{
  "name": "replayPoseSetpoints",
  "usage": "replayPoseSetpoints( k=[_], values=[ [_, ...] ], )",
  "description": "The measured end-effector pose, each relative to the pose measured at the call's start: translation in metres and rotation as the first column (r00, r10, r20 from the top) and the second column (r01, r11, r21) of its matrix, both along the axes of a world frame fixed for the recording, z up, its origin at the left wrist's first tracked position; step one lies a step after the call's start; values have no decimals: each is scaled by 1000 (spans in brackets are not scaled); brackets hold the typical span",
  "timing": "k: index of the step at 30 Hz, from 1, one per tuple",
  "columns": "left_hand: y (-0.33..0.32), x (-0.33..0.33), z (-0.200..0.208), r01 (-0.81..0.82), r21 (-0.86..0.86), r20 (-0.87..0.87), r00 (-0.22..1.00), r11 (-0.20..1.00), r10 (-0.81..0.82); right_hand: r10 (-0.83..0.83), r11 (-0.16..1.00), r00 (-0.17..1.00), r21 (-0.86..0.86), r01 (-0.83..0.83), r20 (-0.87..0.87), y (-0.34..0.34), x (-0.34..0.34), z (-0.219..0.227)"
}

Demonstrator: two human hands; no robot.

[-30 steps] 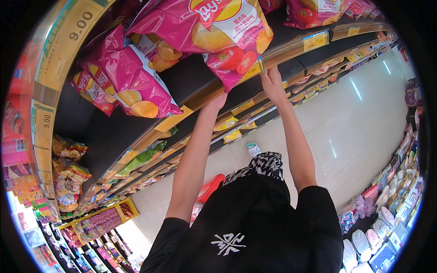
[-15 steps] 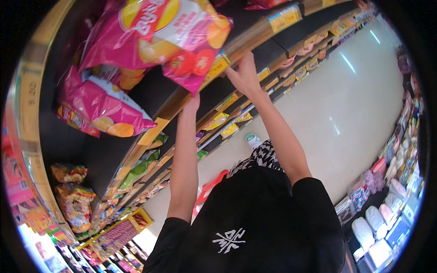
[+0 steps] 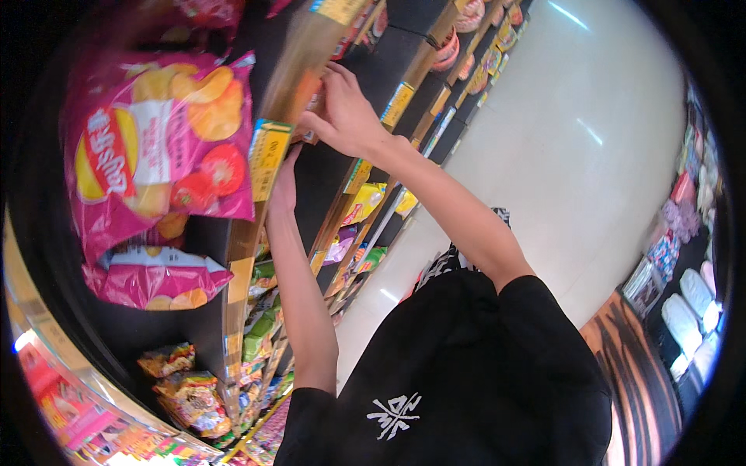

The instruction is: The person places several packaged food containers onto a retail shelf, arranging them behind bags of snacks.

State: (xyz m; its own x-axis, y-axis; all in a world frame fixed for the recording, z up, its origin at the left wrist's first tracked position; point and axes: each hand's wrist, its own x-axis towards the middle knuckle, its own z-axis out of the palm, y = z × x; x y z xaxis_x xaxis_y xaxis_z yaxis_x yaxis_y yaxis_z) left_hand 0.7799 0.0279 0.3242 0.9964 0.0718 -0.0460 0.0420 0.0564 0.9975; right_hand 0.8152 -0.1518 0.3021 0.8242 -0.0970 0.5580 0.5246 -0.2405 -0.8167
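A small orange-brown package (image 3: pixel 317 101) sits just beneath the tan, wood-look shelf edge (image 3: pixel 289 84), grasped by the right hand (image 3: pixel 350 116); the left hand (image 3: pixel 284 182) is partly hidden, its grip unclear. Light, even pressure should avoid snagging or crushing.

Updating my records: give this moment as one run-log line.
Right hand: at reddish-brown package | Left hand: beside shelf edge, grip unclear | Pink chip bags: on shelf

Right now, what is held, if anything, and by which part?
The right hand seems to hold an orange-brown package by its right side; for the left hand, I cannot tell.
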Motion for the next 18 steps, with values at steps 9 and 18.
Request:
replayPoseSetpoints(
  k=[9, 18],
  values=[
    [-25, 3, 19, -35, -30, -22, 999, 999, 35, -152, 985, 987, 92, 147, 49, 16, 6, -10],
    [12, 27, 15, 34, -460, -13, 999, 887, -45, -193, 973, 976, 110, 204, -105, 32, -4, -3]
  ],
)
